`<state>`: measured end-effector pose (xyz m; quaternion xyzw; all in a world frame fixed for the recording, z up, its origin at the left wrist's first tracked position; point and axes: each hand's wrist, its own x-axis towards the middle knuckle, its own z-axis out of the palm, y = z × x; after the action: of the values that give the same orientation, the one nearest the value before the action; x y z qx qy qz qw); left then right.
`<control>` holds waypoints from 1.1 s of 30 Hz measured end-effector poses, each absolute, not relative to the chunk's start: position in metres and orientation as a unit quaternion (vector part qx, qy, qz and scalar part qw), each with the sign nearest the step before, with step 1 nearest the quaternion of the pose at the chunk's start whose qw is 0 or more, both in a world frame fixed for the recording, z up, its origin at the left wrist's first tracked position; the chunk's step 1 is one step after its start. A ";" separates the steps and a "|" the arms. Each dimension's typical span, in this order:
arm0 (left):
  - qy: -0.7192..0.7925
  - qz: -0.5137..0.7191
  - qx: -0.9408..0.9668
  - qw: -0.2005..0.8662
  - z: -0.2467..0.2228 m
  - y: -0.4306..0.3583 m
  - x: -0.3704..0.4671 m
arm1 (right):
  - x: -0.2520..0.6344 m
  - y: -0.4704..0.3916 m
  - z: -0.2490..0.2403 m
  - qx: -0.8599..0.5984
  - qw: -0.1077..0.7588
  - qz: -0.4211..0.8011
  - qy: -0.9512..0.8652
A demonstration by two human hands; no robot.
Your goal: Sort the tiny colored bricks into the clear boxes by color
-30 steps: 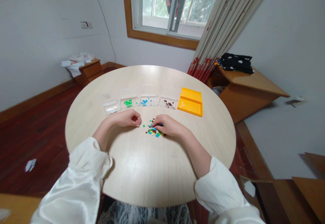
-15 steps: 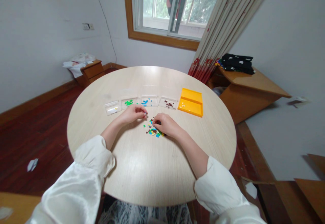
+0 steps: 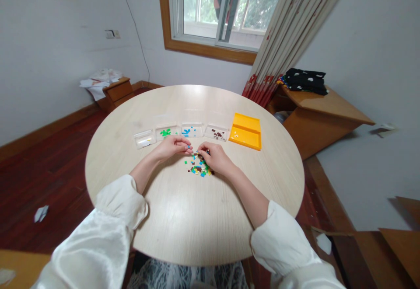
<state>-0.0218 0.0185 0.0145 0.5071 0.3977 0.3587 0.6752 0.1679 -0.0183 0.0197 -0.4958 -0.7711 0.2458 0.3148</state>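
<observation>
A loose pile of small building bricks (image 3: 198, 170), in green, blue, brown, yellow and white, lies on the round table (image 3: 193, 219). Left of the pile's far end, my left hand (image 3: 173, 147) is closed, a small blue brick (image 3: 189, 147) showing at its fingertips. My right hand (image 3: 215, 156) hovers over the pile's right side with thumb and fingers pinched together; whatever is between them is too small to make out. Behind the hands stand clear boxes holding green bricks (image 3: 166, 132), blue bricks (image 3: 188, 131) and brown bricks (image 3: 218, 134).
At the left end of the row is a clear box (image 3: 144, 139) with a few light pieces. An open yellow case (image 3: 246, 138) with a few white pieces lies at the right. Beyond the table are a wooden cabinet (image 3: 328, 118) and a curtain (image 3: 278, 40).
My right hand has shifted slightly away from me over the pile, uncovering more bricks. A blue brick now shows at my left fingertips. The whole view has drifted a little.
</observation>
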 end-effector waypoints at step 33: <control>0.381 0.320 0.530 0.687 0.014 0.014 -0.015 | 0.159 -0.012 0.005 -0.476 0.438 0.332 -0.687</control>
<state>-0.0147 0.0137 0.0142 0.5299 0.3812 0.3196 0.6869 0.1594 -0.0117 0.0051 -0.4759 -0.6867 0.3325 0.4375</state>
